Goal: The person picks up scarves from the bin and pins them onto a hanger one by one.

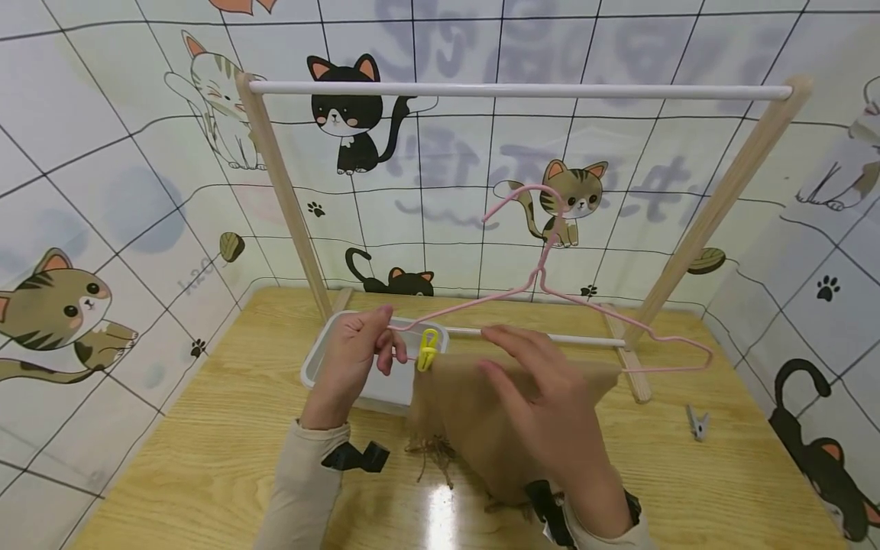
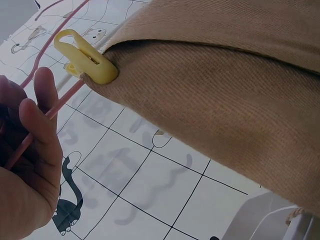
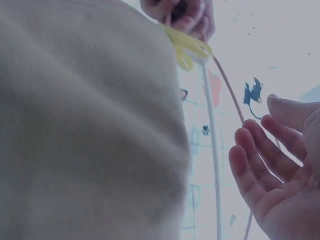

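Note:
A pink wire hanger (image 1: 474,302) is held up by my left hand (image 1: 344,363), its fingers curled round the left end. Over the hanger's bottom bar hangs a brown fringed cloth (image 1: 467,428), perhaps a scarf. A yellow clothespin (image 1: 427,350) clamps the cloth's left edge to the bar; the left wrist view shows this clothespin (image 2: 92,60) just beyond the fingers. My right hand (image 1: 550,405) is in front of the cloth in the head view. In the right wrist view its fingers (image 3: 270,150) are extended and slightly bent, with nothing between them.
A wooden rack with a white top rod (image 1: 516,91) stands behind the hanger. Behind my left hand is a white plastic bin (image 1: 385,403). A grey clothespin (image 1: 698,424) lies at the right on the wooden table (image 1: 227,428). Cat-patterned sheets enclose the back and sides.

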The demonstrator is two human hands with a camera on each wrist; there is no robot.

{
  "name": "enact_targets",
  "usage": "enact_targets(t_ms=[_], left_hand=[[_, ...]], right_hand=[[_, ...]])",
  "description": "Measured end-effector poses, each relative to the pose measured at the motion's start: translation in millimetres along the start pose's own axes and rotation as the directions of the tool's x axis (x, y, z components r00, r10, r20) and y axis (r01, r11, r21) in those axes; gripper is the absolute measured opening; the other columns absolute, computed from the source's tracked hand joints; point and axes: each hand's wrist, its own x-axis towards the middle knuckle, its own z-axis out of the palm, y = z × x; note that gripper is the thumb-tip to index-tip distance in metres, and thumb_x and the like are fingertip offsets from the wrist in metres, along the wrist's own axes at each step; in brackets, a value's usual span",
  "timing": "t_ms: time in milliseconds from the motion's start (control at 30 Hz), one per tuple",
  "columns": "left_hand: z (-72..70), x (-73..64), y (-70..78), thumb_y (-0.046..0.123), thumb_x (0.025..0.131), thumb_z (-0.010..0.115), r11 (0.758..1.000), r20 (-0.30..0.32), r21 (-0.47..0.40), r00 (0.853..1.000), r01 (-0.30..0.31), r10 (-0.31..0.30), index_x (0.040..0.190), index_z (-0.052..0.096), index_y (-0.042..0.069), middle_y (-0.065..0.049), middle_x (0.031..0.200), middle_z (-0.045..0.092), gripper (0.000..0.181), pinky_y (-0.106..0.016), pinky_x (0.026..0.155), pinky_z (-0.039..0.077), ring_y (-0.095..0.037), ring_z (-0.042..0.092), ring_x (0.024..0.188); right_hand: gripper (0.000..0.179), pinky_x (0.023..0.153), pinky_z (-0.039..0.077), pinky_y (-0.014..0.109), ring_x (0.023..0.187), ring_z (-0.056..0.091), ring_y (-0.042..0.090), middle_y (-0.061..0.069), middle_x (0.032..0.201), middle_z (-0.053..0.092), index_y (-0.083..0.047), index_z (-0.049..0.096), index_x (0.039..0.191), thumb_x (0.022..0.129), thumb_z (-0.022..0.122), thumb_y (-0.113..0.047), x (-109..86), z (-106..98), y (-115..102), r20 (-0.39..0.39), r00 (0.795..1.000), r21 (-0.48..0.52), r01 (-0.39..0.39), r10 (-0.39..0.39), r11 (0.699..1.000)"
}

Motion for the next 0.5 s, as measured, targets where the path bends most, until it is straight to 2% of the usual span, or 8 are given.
enact_targets(t_ms=[100, 167, 233, 367, 500], left_hand=[[-1.5, -0.5, 0.3, 0.032, 0.109, 0.048, 1.000, 0.000, -0.004, 1.000, -0.008, 0.008, 0.059, 0.041, -0.008, 0.000, 0.048, 0.055, 0.064, -0.030, 0.063, 0.046, -0.017, 0.064, 0.058], [-2.1, -0.9, 0.6, 0.032, 0.109, 0.048, 1.000, 0.000, -0.003, 1.000, -0.009, 0.009, 0.059, 0.041, -0.008, 0.001, 0.047, 0.055, 0.064, -0.030, 0.063, 0.046, -0.016, 0.065, 0.059], [-2.2, -1.0, 1.0, 0.032, 0.109, 0.048, 1.000, 0.002, -0.006, 1.000, -0.012, 0.012, 0.059, 0.040, -0.007, 0.001, 0.047, 0.054, 0.064, -0.029, 0.063, 0.046, -0.016, 0.065, 0.059], [-2.8, -0.9, 1.3, 0.030, 0.109, 0.048, 1.000, 0.003, -0.002, 1.000, -0.016, 0.016, 0.058, 0.041, -0.007, 0.001, 0.047, 0.055, 0.064, -0.030, 0.063, 0.046, -0.016, 0.065, 0.059], [-3.9, -0.7, 0.9, 0.030, 0.109, 0.049, 1.000, -0.003, 0.010, 1.000, -0.016, 0.016, 0.058, 0.043, -0.007, -0.002, 0.050, 0.058, 0.063, -0.029, 0.062, 0.046, -0.020, 0.064, 0.058]], right_hand=[[0.031, 0.101, 0.046, 0.017, 0.110, 0.070, 0.025, 0.007, 0.118, 0.074, -0.008, 0.074, 0.122, 0.096, 0.073, -0.023, -0.3, -10, 1, -0.056, 0.998, -0.034, 0.028, -0.029, 0.999], [0.034, 0.097, 0.047, 0.014, 0.107, 0.071, 0.022, 0.006, 0.115, 0.075, -0.009, 0.075, 0.121, 0.099, 0.069, -0.034, -1.5, -17, 2, -0.097, 0.995, -0.071, 0.030, -0.037, 0.997], [0.035, 0.093, 0.046, 0.012, 0.106, 0.071, 0.017, 0.006, 0.114, 0.075, -0.009, 0.075, 0.119, 0.099, 0.068, -0.037, -4.0, -25, 3, -0.128, 0.991, -0.094, 0.010, -0.022, 0.996], [0.027, 0.089, 0.045, 0.011, 0.102, 0.066, 0.003, 0.007, 0.111, 0.075, -0.008, 0.077, 0.115, 0.091, 0.079, -0.017, -10.8, -40, 6, -0.180, 0.983, -0.131, -0.054, 0.030, 0.990], [0.030, 0.087, 0.044, 0.012, 0.099, 0.060, -0.006, 0.011, 0.109, 0.076, -0.004, 0.077, 0.111, 0.082, 0.083, -0.001, -15.1, -52, 12, -0.219, 0.974, -0.157, -0.101, 0.065, 0.982]])
